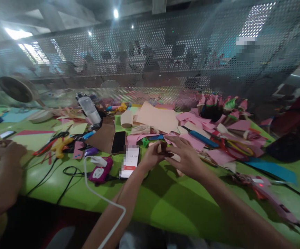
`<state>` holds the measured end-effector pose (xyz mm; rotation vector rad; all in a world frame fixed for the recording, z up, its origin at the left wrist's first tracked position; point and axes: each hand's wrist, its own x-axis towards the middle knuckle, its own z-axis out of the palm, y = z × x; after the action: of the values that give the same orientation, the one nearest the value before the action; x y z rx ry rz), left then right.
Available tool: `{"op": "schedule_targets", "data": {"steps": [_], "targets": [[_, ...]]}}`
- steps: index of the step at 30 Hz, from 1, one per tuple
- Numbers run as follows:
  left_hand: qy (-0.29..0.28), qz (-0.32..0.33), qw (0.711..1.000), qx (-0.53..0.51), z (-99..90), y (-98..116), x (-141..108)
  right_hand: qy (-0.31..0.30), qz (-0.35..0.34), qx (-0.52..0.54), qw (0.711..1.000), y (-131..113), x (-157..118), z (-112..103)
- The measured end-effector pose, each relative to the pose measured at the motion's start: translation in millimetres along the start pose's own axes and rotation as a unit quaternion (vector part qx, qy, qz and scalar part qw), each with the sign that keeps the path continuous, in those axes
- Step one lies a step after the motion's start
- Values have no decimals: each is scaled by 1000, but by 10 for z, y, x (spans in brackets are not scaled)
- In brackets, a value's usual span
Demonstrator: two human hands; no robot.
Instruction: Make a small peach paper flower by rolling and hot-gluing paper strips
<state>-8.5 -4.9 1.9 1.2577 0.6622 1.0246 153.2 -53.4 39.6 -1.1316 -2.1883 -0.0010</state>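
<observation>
In the middle, over the green table, my left hand (153, 156) is closed, its fingers pinched around something small and dark that I cannot make out. My right hand (182, 155) meets it from the right, fingers stretched and apart, fingertips at the same small thing. A phone with a lit screen (130, 160) lies just left of my left wrist. Beyond my fingers are a small green crumpled piece (145, 142) and pink paper pieces (191, 138). A blue-handled tool (203, 137) lies past my right hand.
A pink glue gun (269, 197) with a red light lies at right, its cord trailing. Left are a magenta power adapter (100, 171) with a white cable, a dark phone (119, 142) and a yellow glue gun (61, 147). Another person's hands (6, 152) work far left.
</observation>
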Motion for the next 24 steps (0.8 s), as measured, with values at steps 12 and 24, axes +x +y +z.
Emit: {"op": "schedule_targets", "data": {"steps": [12, 24], "targets": [[45, 23, 992, 115, 49, 123, -50, -25, -13, -17, 999, -81, -16, 59], [35, 34, 995, 85, -32, -57, 10, -22, -9, 24, 999, -68, -24, 73]]}}
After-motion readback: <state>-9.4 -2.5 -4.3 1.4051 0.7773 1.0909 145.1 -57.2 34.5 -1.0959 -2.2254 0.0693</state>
